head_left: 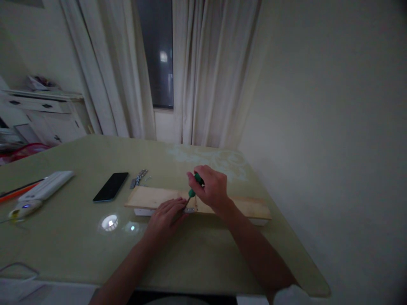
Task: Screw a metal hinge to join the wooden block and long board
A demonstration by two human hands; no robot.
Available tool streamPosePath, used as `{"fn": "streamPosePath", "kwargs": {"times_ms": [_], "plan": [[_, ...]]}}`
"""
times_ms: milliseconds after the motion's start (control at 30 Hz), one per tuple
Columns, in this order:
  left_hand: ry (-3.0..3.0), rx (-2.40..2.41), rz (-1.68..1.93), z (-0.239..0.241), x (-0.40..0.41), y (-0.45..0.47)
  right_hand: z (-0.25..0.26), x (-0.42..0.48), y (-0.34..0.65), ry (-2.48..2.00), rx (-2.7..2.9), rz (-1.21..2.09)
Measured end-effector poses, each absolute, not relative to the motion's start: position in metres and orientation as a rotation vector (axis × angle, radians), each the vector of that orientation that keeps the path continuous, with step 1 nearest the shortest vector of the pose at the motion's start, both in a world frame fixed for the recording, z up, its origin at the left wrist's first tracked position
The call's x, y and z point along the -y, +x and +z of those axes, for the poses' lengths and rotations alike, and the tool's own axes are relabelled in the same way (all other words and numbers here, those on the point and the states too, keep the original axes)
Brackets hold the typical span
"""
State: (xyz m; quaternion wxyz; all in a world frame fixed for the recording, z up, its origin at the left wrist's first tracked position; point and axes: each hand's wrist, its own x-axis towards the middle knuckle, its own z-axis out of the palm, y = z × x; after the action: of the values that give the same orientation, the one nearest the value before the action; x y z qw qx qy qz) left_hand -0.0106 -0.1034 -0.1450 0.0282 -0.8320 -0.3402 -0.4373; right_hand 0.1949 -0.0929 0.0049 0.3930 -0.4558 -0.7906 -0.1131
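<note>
My right hand (210, 186) is closed around the green handle of a screwdriver (192, 193), which leans with its tip down to the left. The tip meets a small metal plate (190, 210) at the front edge of a pale wooden board (155, 196), near a joint line across the wood. My left hand (165, 216) grips the board's front edge just left of the tip, fingers on top and thumb lower at the front. Its fingertips lie close to the plate and partly hide it. The board rests on white blocks or a white underside (143, 212).
Behind the board lie metal hinges or brackets (140, 177) with small loose pieces. A black phone (111, 187) lies to the left; farther left are a white power strip (47, 188) and an orange-and-black tool (22, 190). The glossy green table (79, 241) meets a wall on the right.
</note>
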Motion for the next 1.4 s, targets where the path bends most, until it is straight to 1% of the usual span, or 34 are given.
{"fn": "streamPosePath", "kwargs": {"times_ms": [67,100,200,267,333,400,467,533,633,667,733,800,867,967,1067,1133,1167,1267,1333,1400], "plan": [[-2.567,1.061,-1.361,-0.145,0.104,-0.010,0.011,0.097,0.200,-1.178,2.062,-0.249],[-2.566,1.066,-1.367,-0.144,0.104,-0.010,0.017,0.102,0.204,-1.150,2.123,-0.167],[-2.564,1.067,-1.381,-0.145,0.104,-0.010,0.029,0.109,0.216,-0.892,2.257,0.154],[-2.556,1.060,-1.382,-0.145,0.103,-0.010,0.027,0.105,0.215,-0.781,2.274,0.228],[-2.544,1.042,-1.383,-0.146,0.103,-0.010,0.019,0.097,0.206,-0.838,2.209,0.117],[-2.540,1.028,-1.379,-0.146,0.102,-0.010,0.013,0.095,0.197,-1.059,2.053,-0.120],[-2.543,1.023,-1.373,-0.145,0.103,-0.010,0.016,0.102,0.195,-1.249,2.025,-0.225],[-2.549,1.019,-1.373,-0.144,0.103,-0.010,0.026,0.116,0.202,-1.223,2.167,-0.161],[-2.557,1.026,-1.380,-0.143,0.104,-0.010,0.036,0.127,0.212,-0.992,2.310,0.111],[-2.557,1.033,-1.380,-0.143,0.104,-0.010,0.035,0.125,0.213,-0.909,2.329,0.192],[-2.554,1.049,-1.373,-0.143,0.103,-0.010,0.025,0.111,0.208,-0.812,2.312,0.253],[-2.556,1.057,-1.360,-0.144,0.104,-0.010,0.012,0.095,0.200,-0.901,2.142,0.066],[-2.558,1.058,-1.351,-0.144,0.104,-0.010,0.005,0.087,0.196,-1.113,1.965,-0.106],[-2.555,1.070,-1.347,-0.144,0.104,-0.010,0.013,0.095,0.204,-1.123,2.114,-0.098],[-2.559,1.068,-1.341,-0.144,0.103,-0.010,0.024,0.108,0.214,-0.934,2.252,0.129],[-2.554,1.048,-1.349,-0.144,0.103,-0.009,0.019,0.107,0.209,-0.846,2.260,0.182],[-2.550,1.040,-1.354,-0.144,0.103,-0.009,0.015,0.104,0.204,-0.856,2.233,0.137],[-2.548,1.027,-1.349,-0.145,0.103,-0.009,0.003,0.096,0.189,-1.076,2.043,-0.185],[-2.542,1.028,-1.346,-0.145,0.103,-0.009,0.008,0.100,0.189,-1.155,2.056,-0.222],[-2.534,1.026,-1.353,-0.144,0.103,-0.008,0.023,0.111,0.199,-1.098,2.168,-0.121]]}}
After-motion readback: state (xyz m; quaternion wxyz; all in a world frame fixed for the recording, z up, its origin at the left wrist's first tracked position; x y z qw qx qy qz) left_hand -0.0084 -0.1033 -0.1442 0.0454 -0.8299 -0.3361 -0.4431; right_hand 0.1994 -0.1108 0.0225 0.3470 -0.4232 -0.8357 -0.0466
